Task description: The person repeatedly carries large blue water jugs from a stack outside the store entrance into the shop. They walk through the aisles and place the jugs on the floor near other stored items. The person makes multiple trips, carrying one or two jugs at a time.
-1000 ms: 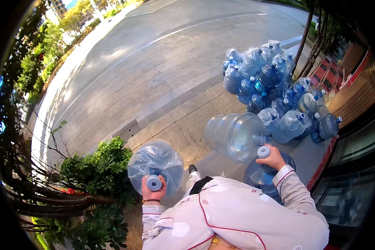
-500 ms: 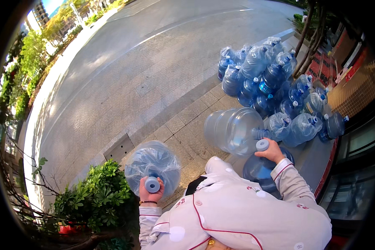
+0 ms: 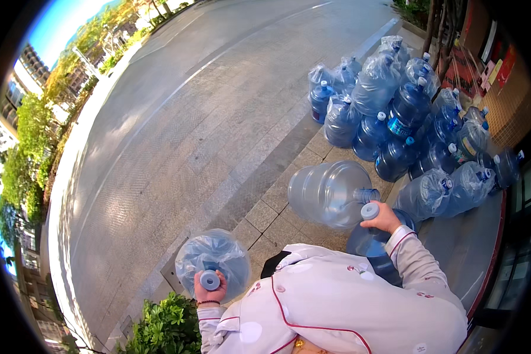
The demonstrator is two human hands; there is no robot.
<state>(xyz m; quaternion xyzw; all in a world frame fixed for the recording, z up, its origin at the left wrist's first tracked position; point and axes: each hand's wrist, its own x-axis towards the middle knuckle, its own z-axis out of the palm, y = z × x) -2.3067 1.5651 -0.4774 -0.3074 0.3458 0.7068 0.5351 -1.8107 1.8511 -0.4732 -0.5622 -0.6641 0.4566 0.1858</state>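
Observation:
My left hand point(image 3: 212, 293) is closed around the neck of a large water jug point(image 3: 229, 262) wrapped in clear plastic, just under its pale cap. At the right, my right hand point(image 3: 386, 218) grips the pale-capped neck of a blue water jug point(image 3: 363, 241), whose body is partly behind my sleeve. Just beyond that hand lies a clear, uncapped jug point(image 3: 320, 193) on its side, its mouth toward my fingers; whether they touch it I cannot tell.
Several blue jugs point(image 3: 395, 154), some bagged, are massed at the right on the paving. A kerb point(image 3: 242, 197) runs beside the grey road point(image 3: 171, 106). A leafy bush point(image 3: 166, 324) stands at the lower left, and a grey step point(image 3: 454, 242) lies along the right.
The view has shifted; the bush now sits lower and the jug pile farther right. Both hands keep their hold on the jugs, and the left one appears slightly lower.

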